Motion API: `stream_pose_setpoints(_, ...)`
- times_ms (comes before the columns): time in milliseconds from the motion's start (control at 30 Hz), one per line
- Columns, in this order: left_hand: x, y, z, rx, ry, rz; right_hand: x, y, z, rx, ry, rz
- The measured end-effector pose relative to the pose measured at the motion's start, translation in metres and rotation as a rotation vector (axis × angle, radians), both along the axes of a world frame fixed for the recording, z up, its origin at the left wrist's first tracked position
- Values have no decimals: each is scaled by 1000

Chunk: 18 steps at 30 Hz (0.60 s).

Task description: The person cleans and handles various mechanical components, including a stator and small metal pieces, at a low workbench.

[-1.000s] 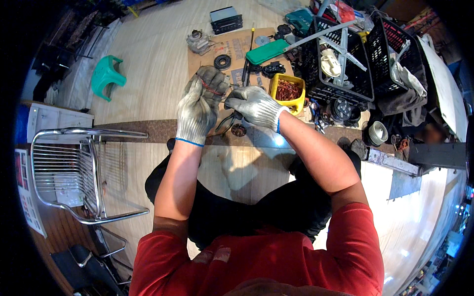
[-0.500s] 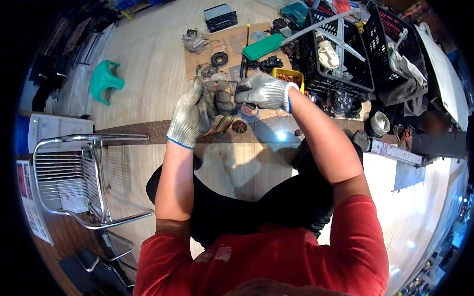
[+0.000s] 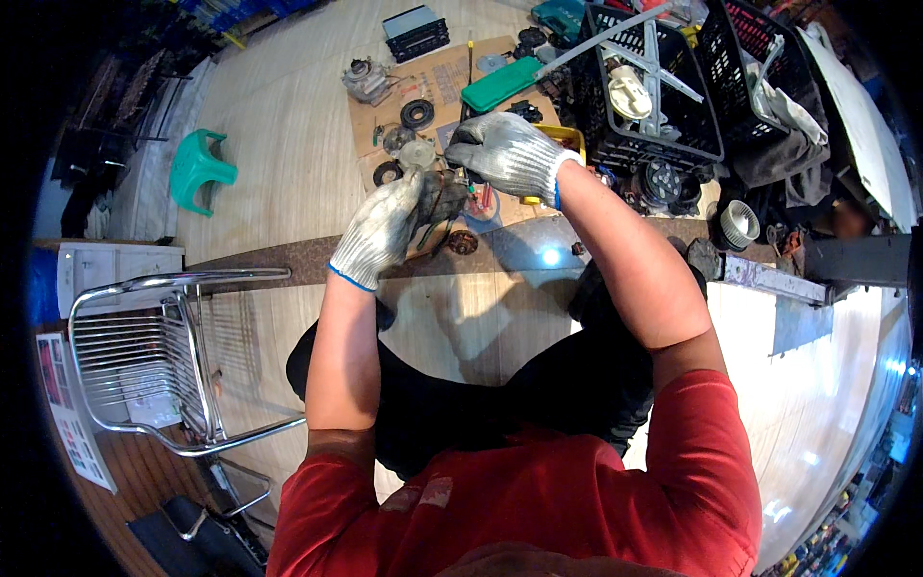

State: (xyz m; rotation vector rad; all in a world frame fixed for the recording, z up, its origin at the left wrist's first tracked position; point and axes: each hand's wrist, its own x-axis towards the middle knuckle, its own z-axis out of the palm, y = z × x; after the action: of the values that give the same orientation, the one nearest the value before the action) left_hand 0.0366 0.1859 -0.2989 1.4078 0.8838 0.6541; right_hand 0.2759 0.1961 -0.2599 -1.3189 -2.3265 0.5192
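Observation:
Both my hands wear whitish knitted work gloves with dirty grey palms and blue cuff edges. My left hand (image 3: pixel 389 223) is curled, its dark fingers pointing toward the right hand. My right hand (image 3: pixel 510 157) sits just above and to the right, fingers bent in a pinch. A small metallic piece (image 3: pixel 461 177) shows between them; its kind is too small to make out. Below the left fingers are thin dark handles (image 3: pixel 438 237), like those of pliers; whether they are held I cannot tell. A copper-coloured round part (image 3: pixel 462 242) lies just nearer to me.
Cardboard (image 3: pixel 447 82) beyond my hands carries a black ring (image 3: pixel 417 114), a metal housing (image 3: pixel 367 81) and a green case (image 3: pixel 502 85). A yellow tray (image 3: pixel 569 137) and black crates (image 3: pixel 663 144) stand right. Left are a green stool (image 3: pixel 204 171) and a metal-framed chair (image 3: pixel 144 356).
My right hand has lifted slightly and turned. My left hand has shifted a little to the right and down, its fingers more curled. The view has tilted slightly.

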Motion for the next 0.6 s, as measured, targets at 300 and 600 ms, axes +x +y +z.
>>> stream_pose_setpoints(300, 1, 15, -7, -287, -476, 165, -33, -23, 28, -390, 119, -122)
stream_pose_setpoints(600, 21, 10, -15, -245, -656, 149, -55, -5, -31, -349, 1, -241)
